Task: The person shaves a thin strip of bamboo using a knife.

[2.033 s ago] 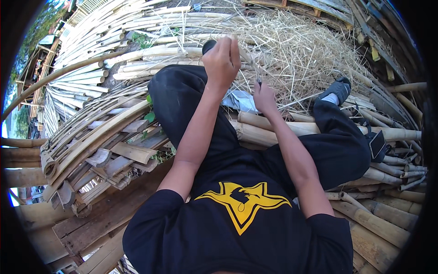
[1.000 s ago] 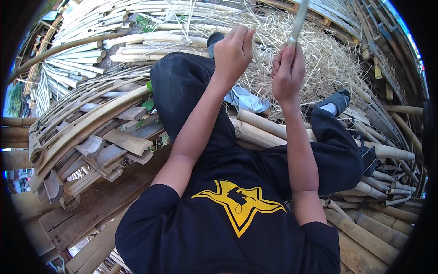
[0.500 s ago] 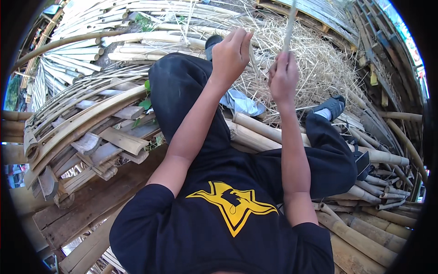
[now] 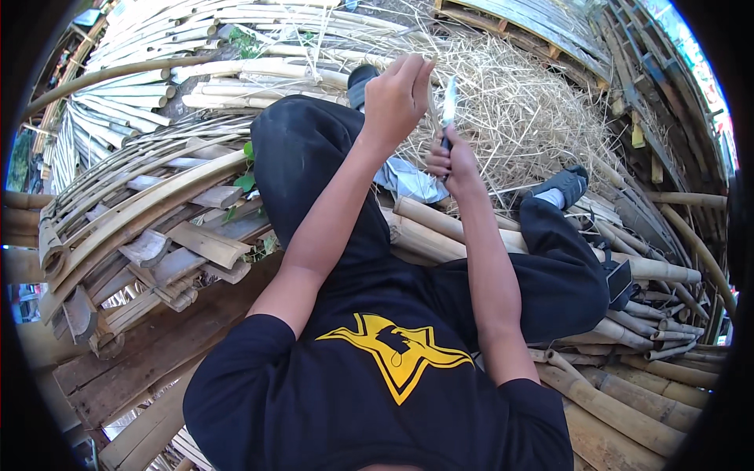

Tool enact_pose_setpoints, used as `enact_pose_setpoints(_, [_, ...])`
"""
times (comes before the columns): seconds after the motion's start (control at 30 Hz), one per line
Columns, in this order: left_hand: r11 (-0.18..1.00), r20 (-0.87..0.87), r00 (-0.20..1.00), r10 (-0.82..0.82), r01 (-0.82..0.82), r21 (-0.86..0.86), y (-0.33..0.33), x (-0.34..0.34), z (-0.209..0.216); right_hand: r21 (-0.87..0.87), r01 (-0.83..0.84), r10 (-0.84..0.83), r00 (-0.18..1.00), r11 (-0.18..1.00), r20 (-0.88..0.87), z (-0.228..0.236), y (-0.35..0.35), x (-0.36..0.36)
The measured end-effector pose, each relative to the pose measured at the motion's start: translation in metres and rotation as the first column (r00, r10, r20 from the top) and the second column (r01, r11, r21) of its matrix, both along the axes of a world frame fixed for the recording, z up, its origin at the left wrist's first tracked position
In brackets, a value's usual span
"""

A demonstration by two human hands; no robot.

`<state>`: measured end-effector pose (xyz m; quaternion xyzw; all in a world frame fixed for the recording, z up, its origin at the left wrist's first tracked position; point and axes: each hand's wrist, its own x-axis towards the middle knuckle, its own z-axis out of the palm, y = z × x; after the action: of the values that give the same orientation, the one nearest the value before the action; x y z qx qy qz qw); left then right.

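Note:
My right hand [image 4: 454,163] is closed around the dark handle of a knife [image 4: 449,102], its bright blade pointing up and away from me. Just to the left, my left hand [image 4: 399,96] is raised with its fingers pinched together. A thin pale bamboo strip [image 4: 433,102] runs down from those fingertips toward the knife. Whether the blade touches the strip I cannot tell. Beyond both hands lies a wide heap of pale shavings [image 4: 518,102].
Split bamboo pieces [image 4: 208,239] are stacked on my left, and bamboo poles [image 4: 440,216] lie between my legs. More poles [image 4: 628,400] are at my right. A crumpled pale sheet [image 4: 412,182] lies below my hands. Wooden pallets [image 4: 542,35] stand behind the shavings.
My right hand has moved left and down, closer to my left hand, and the knife blade now shows less blurred. My left hand has hardly moved.

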<state>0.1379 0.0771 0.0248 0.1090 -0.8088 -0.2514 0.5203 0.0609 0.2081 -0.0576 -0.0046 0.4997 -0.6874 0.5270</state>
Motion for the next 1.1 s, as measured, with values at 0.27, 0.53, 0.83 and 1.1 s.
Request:
enact_pose_setpoints(0.27, [0.998,-0.064,0.997,0.048,-0.05,-0.034,-0.01,-0.003,-0.006,-0.503,0.207,-0.544,0.327,0.839,-0.773,0.093,-0.008,0.028])
enact_pose_setpoints(0.53, [1.0,-0.017,1.0,-0.023,0.023,-0.012,0.0,0.006,-0.007,0.472,0.101,0.227,0.776,0.876,-0.588,-0.042,-0.012,0.009])
enact_pose_setpoints(0.83, [0.999,-0.045,0.998,0.035,-0.036,-0.012,-0.011,-0.004,-0.008,-0.424,0.198,-0.463,0.498,0.884,-0.733,0.094,-0.011,0.036])
enact_pose_setpoints(1.1, [0.997,-0.086,0.996,-0.021,0.014,-0.081,-0.004,-0.013,-0.006,0.247,0.39,0.186,0.187,0.887,-0.965,-0.111,-0.016,-0.011])
